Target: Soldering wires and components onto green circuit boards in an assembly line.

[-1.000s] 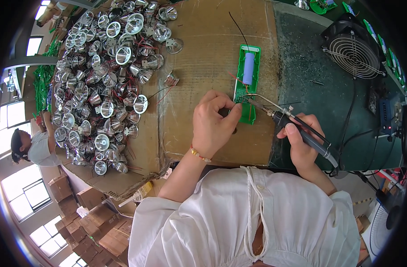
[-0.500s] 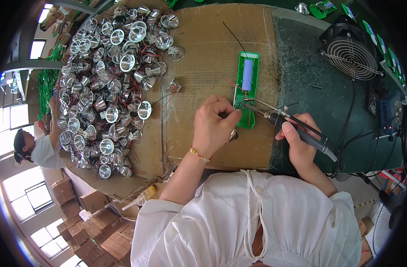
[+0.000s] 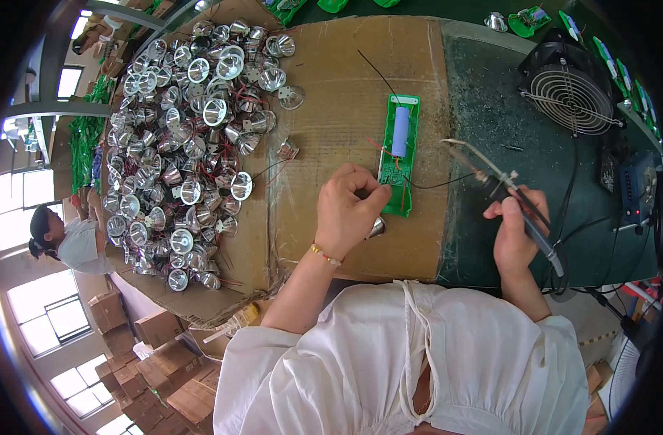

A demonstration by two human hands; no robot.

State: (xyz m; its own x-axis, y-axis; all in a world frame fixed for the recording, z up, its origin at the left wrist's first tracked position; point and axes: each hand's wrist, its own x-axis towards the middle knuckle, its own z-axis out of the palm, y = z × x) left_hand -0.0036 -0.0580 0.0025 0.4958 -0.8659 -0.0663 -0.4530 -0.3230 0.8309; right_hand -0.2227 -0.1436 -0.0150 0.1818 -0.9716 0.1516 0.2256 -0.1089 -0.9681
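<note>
An assembly workshop, shown by heaped shiny reflectors point(image 3: 191, 192), a soldering iron point(image 3: 497, 191) and stacked cartons point(image 3: 166, 361)

Brown cardboard point(image 3: 331, 94) covers part of a dark green workbench point(image 3: 480, 243); silvery reflector cups point(image 3: 191, 191) lie heaped at left; a green casing point(image 3: 395, 205) rests toward the cardboard's right edge; a black fan point(image 3: 565, 90) stands on the green.

Bright light fills tall windows point(image 3: 43, 312) in a pale wall point(image 3: 83, 283) at left, with brown cartons point(image 3: 164, 364) piled nearby. A green-topped workbench point(image 3: 467, 250) stretches to the right, above pale floor point(image 3: 594, 324) at near right.
</note>
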